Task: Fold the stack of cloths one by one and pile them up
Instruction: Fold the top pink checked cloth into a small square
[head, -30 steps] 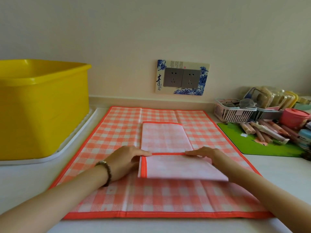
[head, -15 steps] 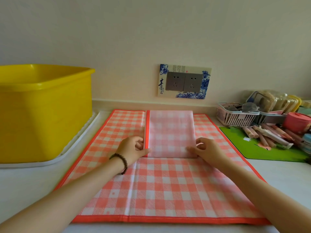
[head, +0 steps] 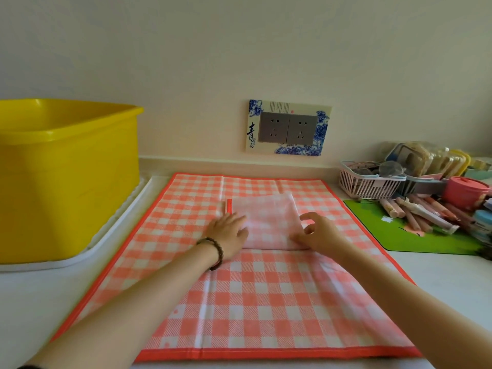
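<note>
Two hands bracket a folded cloth [head: 266, 222] near the far edge of the bench [head: 40, 302]: left hand [head: 229, 233] flat, right hand [head: 318, 234] loosely spread, gripping nothing, apparently pressing creases flat.

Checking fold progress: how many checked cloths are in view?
2. A folded cloth lies in the middle, on top of a spread cloth covering the counter. Others may be hidden beneath.

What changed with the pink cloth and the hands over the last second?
The folded pale pink checked cloth got shorter: its far edge, earlier at the far hem of the spread orange checked cloth, now sits nearer. The left hand moved onto it, lying flat; the right hand arched its fingers at the near right corner. The yellow plastic tub stayed put.
</note>
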